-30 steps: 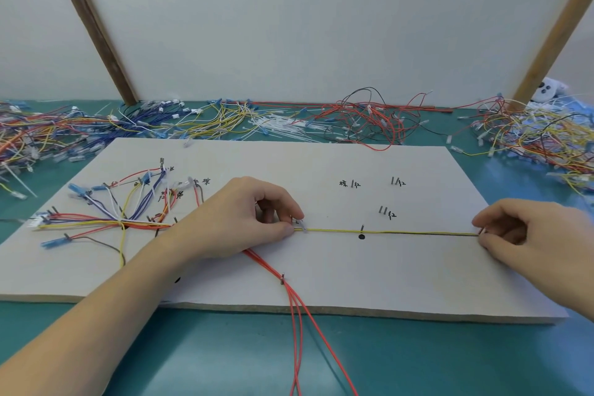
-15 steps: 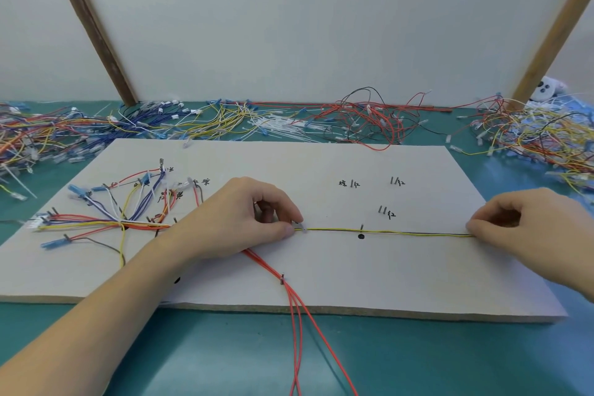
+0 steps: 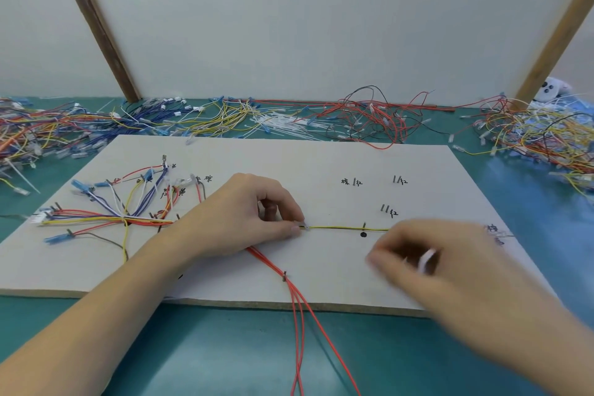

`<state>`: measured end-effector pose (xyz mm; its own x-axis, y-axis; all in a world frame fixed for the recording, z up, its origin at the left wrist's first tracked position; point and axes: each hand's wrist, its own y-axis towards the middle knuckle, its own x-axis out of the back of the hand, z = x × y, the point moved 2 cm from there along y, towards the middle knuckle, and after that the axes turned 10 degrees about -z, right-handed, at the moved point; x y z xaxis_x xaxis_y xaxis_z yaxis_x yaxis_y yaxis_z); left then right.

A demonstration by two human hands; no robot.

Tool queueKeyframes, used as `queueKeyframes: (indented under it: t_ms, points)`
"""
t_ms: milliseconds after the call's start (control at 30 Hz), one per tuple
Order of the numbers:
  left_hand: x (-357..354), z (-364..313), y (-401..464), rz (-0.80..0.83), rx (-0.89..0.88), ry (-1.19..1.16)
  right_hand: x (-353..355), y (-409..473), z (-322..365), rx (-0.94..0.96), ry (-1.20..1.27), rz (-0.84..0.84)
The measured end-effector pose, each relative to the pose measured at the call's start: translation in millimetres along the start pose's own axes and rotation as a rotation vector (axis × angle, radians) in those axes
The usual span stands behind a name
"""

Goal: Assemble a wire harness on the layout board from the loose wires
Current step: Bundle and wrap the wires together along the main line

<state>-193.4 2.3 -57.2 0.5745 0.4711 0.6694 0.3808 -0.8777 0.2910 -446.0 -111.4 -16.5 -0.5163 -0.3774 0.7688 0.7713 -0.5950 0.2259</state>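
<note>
Teal bench (image 3: 401, 360), pale wall behind, loose wires (image 3: 369, 119) heaped along the far edge. On it, the layout board (image 3: 289, 161), with a fan of routed wires (image 3: 128, 206) pinned at its left end. Left hand (image 3: 244, 219) near board centre, thumb and forefinger pinching the yellow wire (image 3: 337, 228) at its left end. Right hand (image 3: 443, 264) blurred, now off the wire's right end and swung in toward the near middle; something white between the fingers, grip impossible to judge. Probably that run laid along its pins, and a tie or next piece coming in.
</note>
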Motion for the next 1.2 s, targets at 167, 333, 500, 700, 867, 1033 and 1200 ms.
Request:
queueKeyframes:
  t_ms: [167, 333, 500, 700, 867, 1033, 1200]
  points:
    - [1, 0, -1, -0.073, -0.018, -0.029, -50, -11, 32, 0.003, -0.048, 0.259]
    - [5, -2, -1, -0.178, -0.044, -0.095, -60, -6, 27, -0.063, -0.075, 0.217]
    - [4, -4, -2, -0.165, -0.047, -0.123, -61, -4, 24, -0.091, -0.037, 0.266]
    - [4, -11, -4, -0.073, -0.062, -0.155, -48, 19, 10, -0.269, 0.321, 0.229]
    - [7, -11, -5, 0.011, -0.042, -0.166, -38, 26, 7, -0.265, 0.353, 0.229]
    - [2, -11, -8, 0.106, -0.025, -0.138, -38, 13, 12, -0.171, 0.346, 0.321]
    - [2, -10, -9, 0.117, 0.008, -0.114, -45, 2, 18, -0.14, 0.396, 0.271]
